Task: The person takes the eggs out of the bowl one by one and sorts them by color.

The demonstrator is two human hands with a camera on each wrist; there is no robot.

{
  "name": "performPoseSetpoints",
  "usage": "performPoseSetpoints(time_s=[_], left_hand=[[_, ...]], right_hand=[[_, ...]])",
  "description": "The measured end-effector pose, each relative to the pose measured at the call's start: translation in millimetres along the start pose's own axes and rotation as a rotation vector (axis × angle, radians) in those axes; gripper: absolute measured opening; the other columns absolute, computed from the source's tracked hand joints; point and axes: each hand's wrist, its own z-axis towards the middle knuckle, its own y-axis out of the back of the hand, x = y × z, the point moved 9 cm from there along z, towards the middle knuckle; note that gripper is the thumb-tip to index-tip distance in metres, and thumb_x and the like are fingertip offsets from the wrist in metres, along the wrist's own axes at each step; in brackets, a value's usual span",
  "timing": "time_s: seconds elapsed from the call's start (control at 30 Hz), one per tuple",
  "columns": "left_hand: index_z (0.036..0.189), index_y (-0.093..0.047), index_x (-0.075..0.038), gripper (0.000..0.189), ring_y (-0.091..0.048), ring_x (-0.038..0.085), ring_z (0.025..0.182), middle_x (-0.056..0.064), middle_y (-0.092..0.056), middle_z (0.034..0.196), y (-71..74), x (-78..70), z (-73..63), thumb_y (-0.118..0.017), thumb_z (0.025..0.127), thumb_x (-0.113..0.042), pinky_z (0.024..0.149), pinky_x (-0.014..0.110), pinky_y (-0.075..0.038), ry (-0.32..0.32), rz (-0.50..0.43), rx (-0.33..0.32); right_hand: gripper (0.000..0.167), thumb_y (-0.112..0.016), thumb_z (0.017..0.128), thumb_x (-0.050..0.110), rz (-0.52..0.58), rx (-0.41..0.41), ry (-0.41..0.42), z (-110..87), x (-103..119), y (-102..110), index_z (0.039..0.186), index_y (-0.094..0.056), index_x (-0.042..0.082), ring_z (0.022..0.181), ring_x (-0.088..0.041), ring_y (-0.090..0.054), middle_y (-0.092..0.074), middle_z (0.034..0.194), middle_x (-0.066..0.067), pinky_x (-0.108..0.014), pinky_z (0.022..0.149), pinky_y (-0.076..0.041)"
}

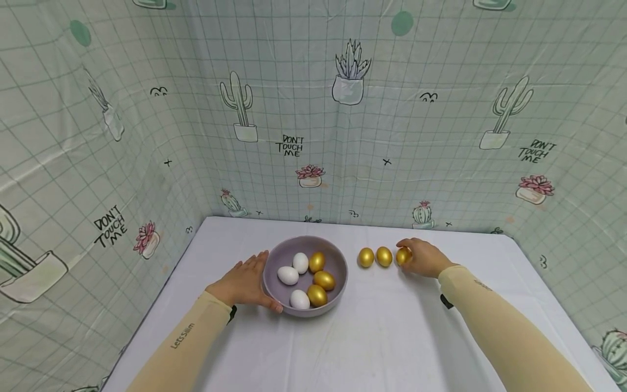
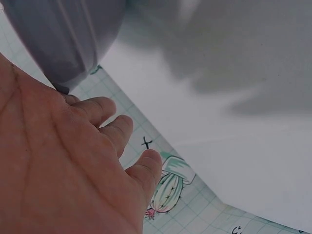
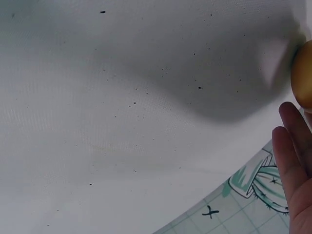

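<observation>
A purple-grey bowl (image 1: 338, 294) stands left of centre on the table, holding three white eggs (image 1: 288, 275) and three golden eggs (image 1: 324, 281). My left hand (image 1: 249, 282) rests against the bowl's left side, fingers spread and thumb along its front. The bowl's outer wall (image 2: 73, 44) also shows in the left wrist view. To the right of the bowl, my right hand (image 1: 423, 258) pinches a golden egg (image 1: 403, 256) between thumb and fingers at table level. That egg (image 3: 303, 78) is cut off by the right wrist view's edge; the thumb is hidden there.
Two more golden eggs, one nearer the bowl (image 1: 366, 257) and one beside the held egg (image 1: 384, 256), lie on the white table (image 1: 362, 343). A grid-patterned cloth (image 1: 392, 130) with cactus drawings stands behind and along both sides.
</observation>
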Motion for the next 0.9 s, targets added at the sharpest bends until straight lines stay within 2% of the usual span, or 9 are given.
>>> performPoseSetpoints(time_s=[0.2,0.5,0.73,0.9], left_hand=[[0.154,-0.019,0.009,0.141,-0.026,0.046,0.143,0.028,-0.026,0.158,6.4,-7.3,-3.8,-0.086,0.057,-0.068,0.112,0.064,-0.022,0.004,-0.013,0.006],[0.154,-0.019,0.009,0.143,-0.027,0.046,0.143,0.029,-0.027,0.156,6.4,-6.7,-4.0,-0.086,0.056,-0.070,0.112,0.063,-0.024,0.004,-0.012,0.000],[0.154,-0.018,0.009,0.143,-0.027,0.047,0.142,0.029,-0.027,0.156,6.0,-5.9,-2.8,-0.085,0.056,-0.071,0.111,0.064,-0.024,0.001,-0.011,0.003],[0.154,-0.018,0.009,0.143,-0.027,0.047,0.142,0.029,-0.027,0.156,6.2,-5.9,-2.9,-0.085,0.056,-0.070,0.111,0.064,-0.024,0.001,-0.013,0.004]], right_hand=[[0.054,-0.077,0.082,0.018,-0.014,-0.007,-0.002,-3.9,0.4,7.5,0.131,-0.060,0.000,0.106,-0.038,-0.061,-0.061,0.124,-0.022,-0.056,0.091,-0.049],[0.062,-0.082,0.082,0.027,-0.036,-0.024,0.015,-8.1,-1.3,18.6,0.133,-0.058,0.001,0.106,-0.038,-0.062,-0.059,0.127,-0.024,-0.054,0.087,-0.051],[0.059,-0.079,0.082,0.020,-0.035,-0.039,0.016,-8.8,4.5,31.9,0.134,-0.058,0.002,0.109,-0.039,-0.062,-0.058,0.131,-0.024,-0.055,0.088,-0.051],[0.057,-0.077,0.084,0.018,-0.029,-0.053,0.021,-5.2,17.9,42.6,0.136,-0.057,0.004,0.113,-0.039,-0.060,-0.055,0.133,-0.022,-0.055,0.088,-0.051]])
